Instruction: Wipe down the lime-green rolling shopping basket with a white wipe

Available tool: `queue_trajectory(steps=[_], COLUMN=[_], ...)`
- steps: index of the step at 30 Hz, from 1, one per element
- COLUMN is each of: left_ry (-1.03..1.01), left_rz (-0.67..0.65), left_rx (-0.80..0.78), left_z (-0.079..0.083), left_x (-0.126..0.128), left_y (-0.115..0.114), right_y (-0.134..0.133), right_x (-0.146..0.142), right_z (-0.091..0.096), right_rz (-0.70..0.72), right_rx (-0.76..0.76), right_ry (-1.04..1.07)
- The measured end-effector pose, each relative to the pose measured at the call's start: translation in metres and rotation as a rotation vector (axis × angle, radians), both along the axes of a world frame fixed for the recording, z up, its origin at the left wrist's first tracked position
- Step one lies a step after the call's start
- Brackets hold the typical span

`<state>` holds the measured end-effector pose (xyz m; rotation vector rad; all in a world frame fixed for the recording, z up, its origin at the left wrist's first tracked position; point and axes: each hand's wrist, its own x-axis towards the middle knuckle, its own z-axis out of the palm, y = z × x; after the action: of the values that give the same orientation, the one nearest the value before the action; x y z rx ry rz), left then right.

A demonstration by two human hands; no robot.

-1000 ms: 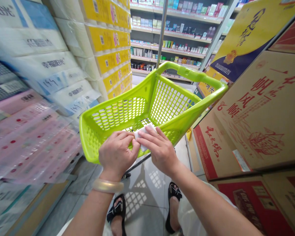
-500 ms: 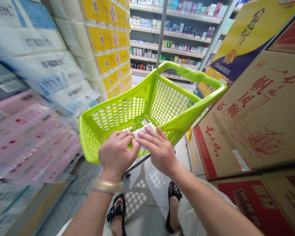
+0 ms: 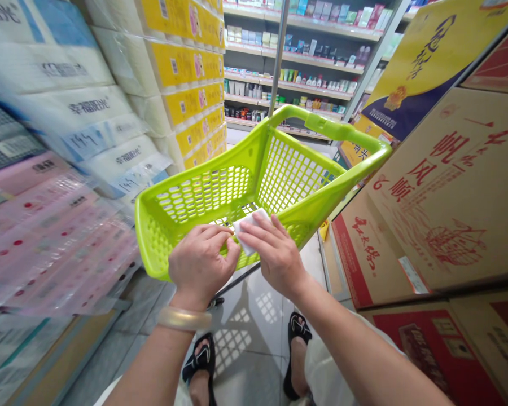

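Observation:
A lime green plastic shopping basket [image 3: 220,192] stands in front of me in a store aisle, its handle [image 3: 334,128] at the far end. Both hands meet at its near rim. My left hand [image 3: 201,262], with a pale bangle on the wrist, is curled, its fingertips pinching the edge of a small white folded paper [image 3: 249,235]. My right hand [image 3: 273,254] lies over the same paper with fingers stretched along it and thumb beneath. The basket looks empty inside.
Stacked packs of tissue rolls [image 3: 59,169] fill the left side. Large cardboard cartons [image 3: 444,192] with red print line the right. Shelves of small goods [image 3: 305,73] stand at the far end. A metal pole [image 3: 278,53] rises behind the basket. My sandalled feet [image 3: 296,349] stand on grey floor tiles.
Almost nothing moved; my right hand and the white paper have shifted slightly up and forward over the basket rim.

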<state>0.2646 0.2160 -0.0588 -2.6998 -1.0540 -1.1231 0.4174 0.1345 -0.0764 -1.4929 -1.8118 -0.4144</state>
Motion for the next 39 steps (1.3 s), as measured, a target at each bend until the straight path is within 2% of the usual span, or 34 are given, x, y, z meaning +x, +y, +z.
queue_trajectory(steps=[2, 4, 7, 9, 11, 14, 16, 18, 21, 23, 25, 28, 33, 35, 37, 39], left_ry=[0.006, 0.004, -0.007, -0.008, 0.015, 0.044, 0.01, -0.055, -0.111, -0.083, -0.049, -0.053, -0.11, -0.116, -0.106, -0.085], left_rz=[-0.003, 0.001, 0.006, 0.011, 0.032, 0.127, 0.189, 0.182, 0.018, -0.096, -0.135, -0.11, -0.059, -0.019, 0.045, 0.102], left_rx=[0.004, 0.001, 0.008, 0.013, 0.014, 0.005, 0.007, 0.02, 0.006, -0.046, -0.095, -0.132, -0.178, -0.168, -0.143, -0.118], left_z=[0.0, 0.0, -0.001, -0.002, -0.001, 0.005, 0.01, 0.014, 0.014, 0.009, 0.004, 0.0, 0.005, 0.008, 0.011, 0.014], left_x=[-0.001, -0.002, -0.003, -0.003, -0.002, 0.0, 0.003, 0.009, 0.024, 0.037, 0.048, 0.056, 0.053, 0.05, 0.048, 0.045], left_y=[0.001, 0.002, 0.003, 0.004, 0.003, -0.002, -0.007, -0.013, -0.023, -0.029, -0.033, -0.035, -0.035, -0.034, -0.033, -0.032], right_y=[0.0, -0.002, -0.005, -0.005, -0.004, -0.001, 0.0, -0.001, -0.003, -0.003, -0.002, -0.001, -0.009, -0.012, -0.014, -0.013], right_x=[0.003, 0.024, 0.06, 0.065, 0.051, 0.024, 0.021, 0.033, 0.052, 0.052, 0.043, 0.038, 0.08, 0.087, 0.076, 0.053], right_z=[0.002, 0.007, 0.015, 0.015, 0.013, 0.007, 0.007, 0.01, 0.014, 0.014, 0.012, 0.011, 0.02, 0.022, 0.022, 0.02], right_rz=[0.011, -0.094, -0.29, -0.339, -0.288, -0.09, -0.047, -0.136, -0.309, -0.3, -0.211, -0.16, -0.361, -0.398, -0.375, -0.3], right_rx=[-0.015, 0.03, 0.173, 0.215, 0.179, 0.058, 0.039, 0.091, 0.195, 0.19, 0.117, 0.061, 0.219, 0.263, 0.249, 0.193], right_ry=[-0.016, 0.031, 0.135, 0.162, 0.133, 0.032, 0.014, 0.064, 0.166, 0.168, 0.117, 0.071, 0.157, 0.177, 0.157, 0.103])
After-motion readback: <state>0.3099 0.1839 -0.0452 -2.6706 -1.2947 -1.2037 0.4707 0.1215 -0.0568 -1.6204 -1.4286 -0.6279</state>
